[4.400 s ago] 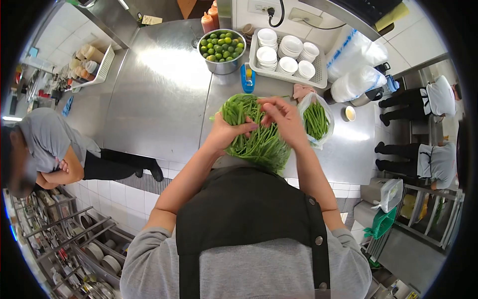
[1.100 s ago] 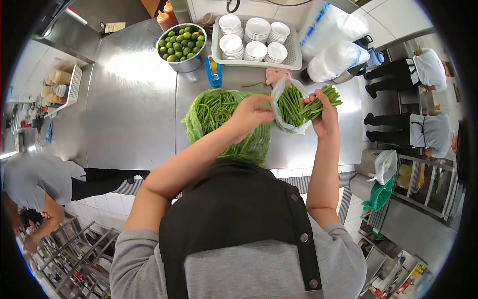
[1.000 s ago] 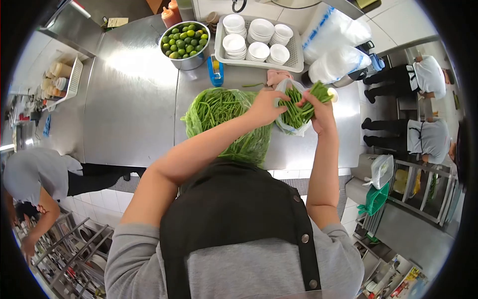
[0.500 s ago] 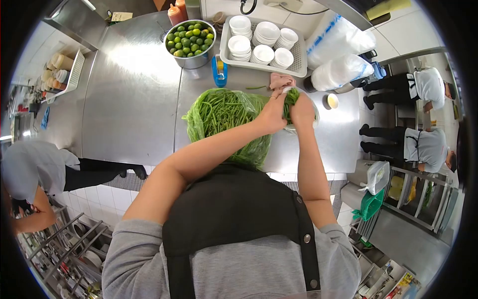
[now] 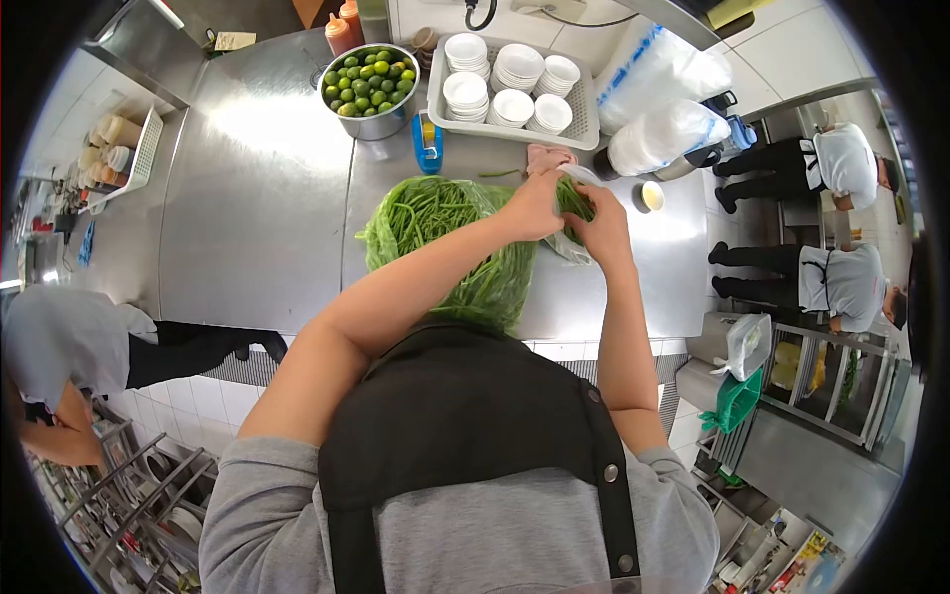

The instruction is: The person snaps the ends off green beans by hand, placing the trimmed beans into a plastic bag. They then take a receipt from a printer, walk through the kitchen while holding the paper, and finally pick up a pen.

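On the steel table (image 5: 257,198) lies a large clear bag of green beans (image 5: 426,218), open at its left side. My left hand (image 5: 534,206) is to the right of it, its fingers closed at a small bunch of green beans (image 5: 573,201). From the other side my right hand (image 5: 603,226) grips the same bunch with bent fingers. Under and around the bunch is a white container or plastic (image 5: 571,249), partly hidden by my hands. A pink cloth (image 5: 550,158) lies just behind my left hand.
Behind are a pot of limes (image 5: 368,91), a blue tape dispenser (image 5: 427,147), a tray of white bowls (image 5: 591,129) and plastic bag rolls (image 5: 668,139). A small cup (image 5: 650,196) stands at the right. One person (image 5: 74,337) is at the left, two (image 5: 841,282) at the right.
The bunch and both hands have shifted slightly. My right hand has turned and its fingers have spread around the beans, showing more of them. The person at the left has moved an arm.
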`<state>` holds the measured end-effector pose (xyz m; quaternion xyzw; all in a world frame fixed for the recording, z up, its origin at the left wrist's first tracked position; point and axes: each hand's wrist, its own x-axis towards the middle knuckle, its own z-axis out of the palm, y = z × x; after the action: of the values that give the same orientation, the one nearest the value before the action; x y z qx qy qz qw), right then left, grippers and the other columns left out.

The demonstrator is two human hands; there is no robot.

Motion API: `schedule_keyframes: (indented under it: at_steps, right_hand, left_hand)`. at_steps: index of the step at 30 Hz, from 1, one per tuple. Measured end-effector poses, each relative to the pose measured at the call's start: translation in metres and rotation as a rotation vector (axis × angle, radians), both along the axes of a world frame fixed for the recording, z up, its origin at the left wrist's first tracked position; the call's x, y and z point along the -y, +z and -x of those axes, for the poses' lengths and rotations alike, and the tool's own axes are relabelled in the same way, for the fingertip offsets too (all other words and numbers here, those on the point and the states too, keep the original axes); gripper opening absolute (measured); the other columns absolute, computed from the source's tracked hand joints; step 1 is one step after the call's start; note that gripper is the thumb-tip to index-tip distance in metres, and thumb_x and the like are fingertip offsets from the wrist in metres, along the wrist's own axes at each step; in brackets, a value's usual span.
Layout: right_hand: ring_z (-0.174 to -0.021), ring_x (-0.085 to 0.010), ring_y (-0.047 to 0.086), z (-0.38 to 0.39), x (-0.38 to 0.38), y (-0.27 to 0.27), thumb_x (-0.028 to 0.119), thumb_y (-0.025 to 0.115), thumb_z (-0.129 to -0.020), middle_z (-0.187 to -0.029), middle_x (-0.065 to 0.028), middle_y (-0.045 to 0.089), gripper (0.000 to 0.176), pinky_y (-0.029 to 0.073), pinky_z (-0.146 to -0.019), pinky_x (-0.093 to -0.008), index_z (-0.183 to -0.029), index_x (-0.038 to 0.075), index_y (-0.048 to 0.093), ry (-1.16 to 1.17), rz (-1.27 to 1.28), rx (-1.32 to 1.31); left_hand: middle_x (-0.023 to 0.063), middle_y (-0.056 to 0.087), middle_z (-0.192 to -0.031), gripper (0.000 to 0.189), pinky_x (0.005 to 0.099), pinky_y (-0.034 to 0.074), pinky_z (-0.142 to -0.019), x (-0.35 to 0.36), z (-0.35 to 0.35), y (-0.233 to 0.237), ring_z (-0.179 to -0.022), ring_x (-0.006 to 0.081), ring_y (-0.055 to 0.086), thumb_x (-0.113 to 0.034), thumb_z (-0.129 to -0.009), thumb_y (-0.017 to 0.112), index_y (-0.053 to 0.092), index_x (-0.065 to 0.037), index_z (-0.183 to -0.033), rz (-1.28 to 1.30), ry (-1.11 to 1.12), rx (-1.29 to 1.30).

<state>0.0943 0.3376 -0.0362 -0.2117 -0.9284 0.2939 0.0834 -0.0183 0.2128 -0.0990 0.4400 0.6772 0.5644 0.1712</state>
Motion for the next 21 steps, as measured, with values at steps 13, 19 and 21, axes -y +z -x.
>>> schedule_keyframes:
  at_steps: [13,19,21]
  right_hand:
    - [-0.072,-0.0206,0.064,-0.017,-0.015,-0.016,0.011,0.079,-0.08,-0.086,-0.011,0.072,0.024,0.052,-0.071,-0.032,-0.102,0.002,0.076,-0.065,0.166,-0.13]
    - [-0.073,-0.0125,0.059,-0.063,-0.027,-0.002,0.011,0.073,-0.089,-0.09,-0.0043,0.068,0.013,0.049,-0.065,-0.0278,-0.099,0.004,0.075,-0.361,0.051,-0.352]
    - [-0.076,-0.0122,0.059,-0.074,-0.026,-0.006,0.009,0.072,-0.089,-0.094,-0.0041,0.067,0.012,0.049,-0.065,-0.0275,-0.1,0.004,0.075,-0.369,0.03,-0.37]
  left_hand:
    - [0.018,0.041,-0.148,0.068,0.0361,0.054,-0.095,0.037,0.002,0.041,-0.123,0.0278,0.058,-0.004,-0.076,0.076,0.051,-0.002,-0.139,0.047,-0.072,0.235]
    - [0.0178,0.045,-0.147,0.052,0.0301,0.058,-0.08,0.119,-0.004,0.039,-0.098,0.0221,0.07,-0.003,-0.085,0.073,0.057,-0.002,-0.135,0.085,0.037,0.307]
    - [0.0148,0.055,-0.138,0.041,0.028,0.058,-0.076,0.153,-0.014,0.032,-0.088,0.0194,0.072,-0.003,-0.089,0.069,0.061,-0.001,-0.129,0.056,0.196,0.54]
